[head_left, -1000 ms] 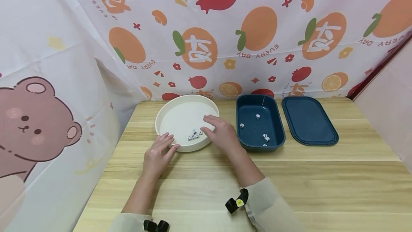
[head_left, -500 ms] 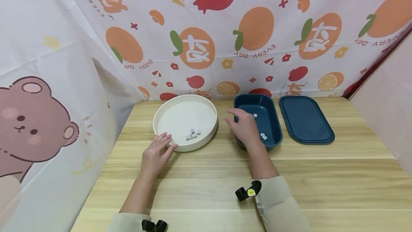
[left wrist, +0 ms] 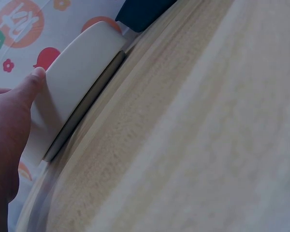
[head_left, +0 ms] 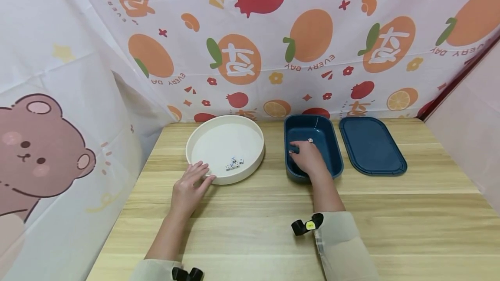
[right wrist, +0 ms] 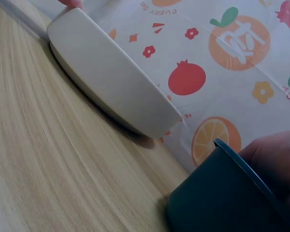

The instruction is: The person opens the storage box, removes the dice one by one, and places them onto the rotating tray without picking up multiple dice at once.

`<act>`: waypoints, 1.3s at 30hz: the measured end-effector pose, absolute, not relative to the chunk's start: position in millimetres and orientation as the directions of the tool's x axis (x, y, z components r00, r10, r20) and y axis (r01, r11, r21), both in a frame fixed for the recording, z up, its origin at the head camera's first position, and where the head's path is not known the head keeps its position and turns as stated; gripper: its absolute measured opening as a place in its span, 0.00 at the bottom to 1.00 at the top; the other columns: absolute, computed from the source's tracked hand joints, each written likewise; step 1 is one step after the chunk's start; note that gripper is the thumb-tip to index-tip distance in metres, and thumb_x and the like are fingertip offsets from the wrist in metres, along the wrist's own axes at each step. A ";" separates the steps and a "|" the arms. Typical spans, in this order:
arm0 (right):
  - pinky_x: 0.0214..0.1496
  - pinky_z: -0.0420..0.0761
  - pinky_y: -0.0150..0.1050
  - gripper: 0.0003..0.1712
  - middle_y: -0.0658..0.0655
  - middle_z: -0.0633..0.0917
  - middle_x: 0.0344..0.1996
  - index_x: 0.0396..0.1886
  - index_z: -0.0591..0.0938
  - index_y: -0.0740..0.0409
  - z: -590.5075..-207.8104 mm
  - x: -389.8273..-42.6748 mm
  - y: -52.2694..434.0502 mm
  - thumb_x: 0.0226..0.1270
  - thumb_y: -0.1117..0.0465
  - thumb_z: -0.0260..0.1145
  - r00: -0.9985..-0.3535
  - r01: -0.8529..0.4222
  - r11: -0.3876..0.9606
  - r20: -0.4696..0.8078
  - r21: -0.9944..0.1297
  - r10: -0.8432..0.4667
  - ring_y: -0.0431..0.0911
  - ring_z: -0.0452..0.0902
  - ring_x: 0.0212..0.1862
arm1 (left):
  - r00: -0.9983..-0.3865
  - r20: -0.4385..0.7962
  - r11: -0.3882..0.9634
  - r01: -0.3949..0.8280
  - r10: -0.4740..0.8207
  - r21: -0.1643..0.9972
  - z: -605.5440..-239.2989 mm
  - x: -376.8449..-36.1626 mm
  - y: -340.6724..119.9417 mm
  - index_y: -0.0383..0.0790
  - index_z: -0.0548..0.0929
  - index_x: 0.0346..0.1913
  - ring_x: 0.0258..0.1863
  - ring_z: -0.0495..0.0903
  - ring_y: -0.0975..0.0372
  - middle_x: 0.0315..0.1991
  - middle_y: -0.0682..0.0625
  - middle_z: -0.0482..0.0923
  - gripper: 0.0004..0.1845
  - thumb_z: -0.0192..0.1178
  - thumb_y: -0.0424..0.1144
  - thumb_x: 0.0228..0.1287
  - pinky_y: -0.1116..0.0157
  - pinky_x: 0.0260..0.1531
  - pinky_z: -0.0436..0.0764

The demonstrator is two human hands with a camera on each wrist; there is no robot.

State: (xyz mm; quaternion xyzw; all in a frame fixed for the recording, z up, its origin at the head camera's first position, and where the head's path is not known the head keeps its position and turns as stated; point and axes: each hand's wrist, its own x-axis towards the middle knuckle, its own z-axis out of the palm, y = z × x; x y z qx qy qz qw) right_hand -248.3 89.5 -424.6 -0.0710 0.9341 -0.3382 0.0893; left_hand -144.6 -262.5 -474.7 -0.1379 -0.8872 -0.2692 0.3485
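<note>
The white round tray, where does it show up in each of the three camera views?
Head: the white round tray sits left of centre on the table, left hand touching its near rim.
Left wrist: its side wall fills the upper left, a fingertip against it.
Right wrist: it runs across the upper left.
Shared landmark: the dark blue box, just right of the tray, appears in all three.

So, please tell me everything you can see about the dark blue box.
The blue box is a deep, rounded-rectangle container, dark teal, apparently plastic, with no lid on. It stands upright on the wooden table, between the white tray and the flat blue lid, touching neither. The right hand reaches inside, fingers near a small die; another die lies further back.
</note>
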 end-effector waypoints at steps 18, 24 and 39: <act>0.70 0.74 0.54 0.20 0.60 0.82 0.58 0.58 0.82 0.58 -432.5 -250.4 92.6 0.66 0.68 0.64 -0.954 -0.108 0.764 -0.150 -0.636 -0.260 0.55 0.72 0.66 | -0.734 0.677 0.821 0.416 0.049 0.391 -472.5 -144.2 -261.3 0.31 0.88 0.43 0.55 0.83 0.50 0.47 0.42 0.87 0.19 0.78 0.35 0.47 0.48 0.66 0.74; 0.70 0.74 0.54 0.19 0.59 0.83 0.57 0.54 0.84 0.57 -430.8 -251.2 92.9 0.64 0.72 0.62 -0.953 -0.065 0.772 -0.189 -0.633 -0.236 0.54 0.73 0.64 | -0.734 0.677 0.820 0.416 0.048 0.393 -472.3 -145.1 -261.5 0.31 0.88 0.43 0.55 0.83 0.50 0.47 0.43 0.87 0.19 0.78 0.36 0.47 0.48 0.66 0.74; 0.60 0.80 0.50 0.13 0.62 0.84 0.52 0.48 0.86 0.60 -431.3 -251.0 92.9 0.66 0.70 0.62 -0.938 0.025 0.791 -0.287 -0.612 -0.192 0.53 0.76 0.53 | -0.720 0.692 0.817 0.431 0.055 0.384 -473.6 -145.1 -261.9 0.31 0.88 0.42 0.54 0.83 0.49 0.46 0.42 0.87 0.19 0.78 0.34 0.46 0.47 0.65 0.74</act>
